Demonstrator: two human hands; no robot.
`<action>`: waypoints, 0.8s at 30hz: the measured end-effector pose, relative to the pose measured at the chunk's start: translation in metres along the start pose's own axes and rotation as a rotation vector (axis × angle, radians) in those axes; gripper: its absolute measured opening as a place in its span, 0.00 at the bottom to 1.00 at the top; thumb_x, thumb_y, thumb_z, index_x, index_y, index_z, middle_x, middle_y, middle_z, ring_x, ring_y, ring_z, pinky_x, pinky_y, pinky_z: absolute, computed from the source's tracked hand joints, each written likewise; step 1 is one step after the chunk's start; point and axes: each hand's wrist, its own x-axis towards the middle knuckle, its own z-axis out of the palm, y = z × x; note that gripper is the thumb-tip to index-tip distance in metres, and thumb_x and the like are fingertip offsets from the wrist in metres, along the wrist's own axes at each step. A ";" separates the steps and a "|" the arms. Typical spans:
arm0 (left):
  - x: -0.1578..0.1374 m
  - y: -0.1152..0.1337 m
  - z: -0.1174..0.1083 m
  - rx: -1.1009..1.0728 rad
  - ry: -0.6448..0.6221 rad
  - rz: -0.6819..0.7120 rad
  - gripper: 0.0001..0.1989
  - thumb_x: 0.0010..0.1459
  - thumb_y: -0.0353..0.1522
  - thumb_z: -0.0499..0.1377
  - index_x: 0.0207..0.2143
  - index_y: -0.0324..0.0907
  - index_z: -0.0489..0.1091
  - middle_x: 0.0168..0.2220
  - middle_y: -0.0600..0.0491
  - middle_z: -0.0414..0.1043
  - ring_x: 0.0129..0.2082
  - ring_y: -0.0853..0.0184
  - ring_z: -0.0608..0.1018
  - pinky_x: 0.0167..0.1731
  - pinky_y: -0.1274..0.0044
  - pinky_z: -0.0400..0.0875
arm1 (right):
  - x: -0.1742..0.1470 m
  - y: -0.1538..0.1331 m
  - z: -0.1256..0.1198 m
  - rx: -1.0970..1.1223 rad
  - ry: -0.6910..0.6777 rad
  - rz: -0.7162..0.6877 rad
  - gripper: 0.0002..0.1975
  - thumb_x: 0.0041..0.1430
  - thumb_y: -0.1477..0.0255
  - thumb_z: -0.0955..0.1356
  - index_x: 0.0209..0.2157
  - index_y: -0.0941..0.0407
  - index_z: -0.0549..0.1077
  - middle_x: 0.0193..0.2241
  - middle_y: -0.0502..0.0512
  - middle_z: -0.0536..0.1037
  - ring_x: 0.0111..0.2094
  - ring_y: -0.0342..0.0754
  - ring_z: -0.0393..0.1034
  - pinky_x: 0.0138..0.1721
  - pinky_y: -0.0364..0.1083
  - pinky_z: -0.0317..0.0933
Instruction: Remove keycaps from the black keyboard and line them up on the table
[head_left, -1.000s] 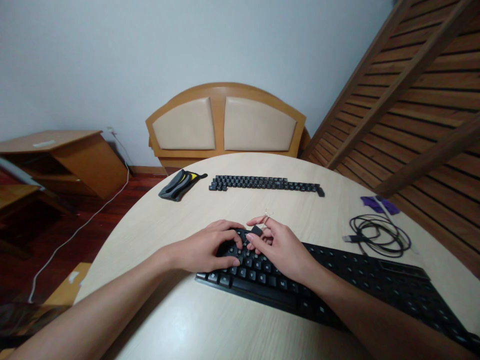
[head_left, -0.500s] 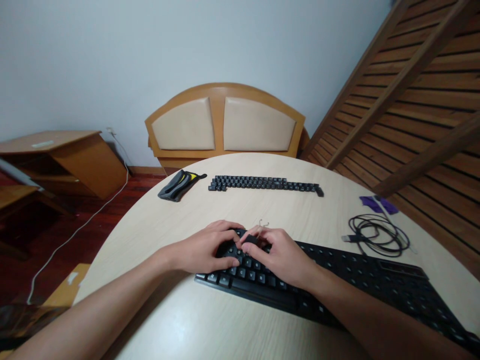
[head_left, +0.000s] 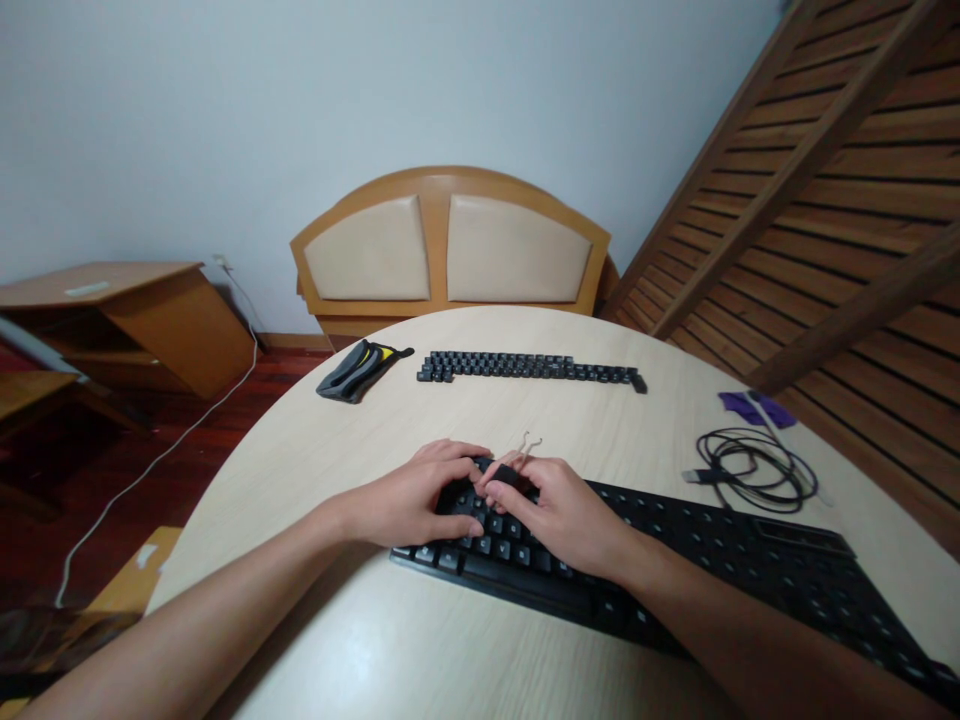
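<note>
A black keyboard [head_left: 525, 592] lies across the near part of the table, with keycaps on its left part and several bare switches to the right. My left hand [head_left: 416, 492] rests over its left end, thumb and fingers apart, fingertips touching the keys. In my right hand [head_left: 559, 510] is a keycap puller [head_left: 504, 474], its dark handle pinched between thumb and fingers and its thin wire ends pointing up and away from the keys. My right fingertips hang close to my left ones above the keyboard. Farther back, loose black keycaps [head_left: 502, 366] stand in rows.
A grey and black pouch [head_left: 356, 375] with yellow inside lies at the table's back left. On the right are a coiled black USB cable [head_left: 757, 470] and a purple cloth [head_left: 772, 408]. A wooden headboard [head_left: 439, 240] rises behind the round table [head_left: 315, 620].
The keycap puller has turned slightly in my right fingers, its wire ends shifting a little up and to the right. My left hand has barely moved.
</note>
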 end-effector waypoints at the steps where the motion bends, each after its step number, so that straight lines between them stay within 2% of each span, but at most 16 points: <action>1: 0.000 0.000 0.000 -0.005 0.001 0.001 0.15 0.55 0.37 0.65 0.44 0.44 0.69 0.58 0.45 0.65 0.61 0.55 0.64 0.60 0.62 0.56 | 0.000 -0.001 0.000 -0.002 -0.004 0.012 0.10 0.66 0.68 0.63 0.37 0.56 0.76 0.36 0.53 0.79 0.38 0.48 0.74 0.42 0.45 0.66; 6: 0.001 0.001 0.000 -0.024 -0.001 0.007 0.11 0.55 0.36 0.65 0.39 0.44 0.69 0.57 0.46 0.66 0.61 0.56 0.64 0.60 0.63 0.56 | 0.000 -0.002 0.001 0.039 -0.009 0.046 0.10 0.67 0.69 0.62 0.36 0.56 0.72 0.33 0.52 0.77 0.33 0.45 0.73 0.38 0.43 0.65; 15: 0.001 0.000 0.002 -0.034 0.020 0.007 0.10 0.55 0.36 0.65 0.37 0.44 0.69 0.58 0.45 0.65 0.61 0.56 0.64 0.60 0.62 0.56 | 0.001 0.004 0.005 0.068 0.027 0.090 0.12 0.67 0.65 0.62 0.34 0.56 0.71 0.30 0.52 0.76 0.32 0.45 0.73 0.36 0.43 0.65; 20: 0.002 0.001 0.000 -0.038 0.012 0.005 0.10 0.55 0.36 0.65 0.37 0.44 0.68 0.59 0.45 0.65 0.61 0.56 0.64 0.60 0.61 0.56 | 0.001 0.004 0.005 0.126 0.047 0.105 0.09 0.67 0.66 0.62 0.38 0.56 0.70 0.30 0.51 0.77 0.31 0.45 0.74 0.35 0.43 0.67; 24: 0.001 -0.001 0.001 -0.031 0.018 -0.004 0.10 0.55 0.37 0.65 0.37 0.44 0.68 0.59 0.45 0.65 0.61 0.55 0.64 0.60 0.60 0.56 | -0.001 0.000 0.004 0.037 0.037 0.020 0.06 0.64 0.69 0.65 0.37 0.54 0.74 0.34 0.51 0.79 0.37 0.47 0.75 0.41 0.45 0.66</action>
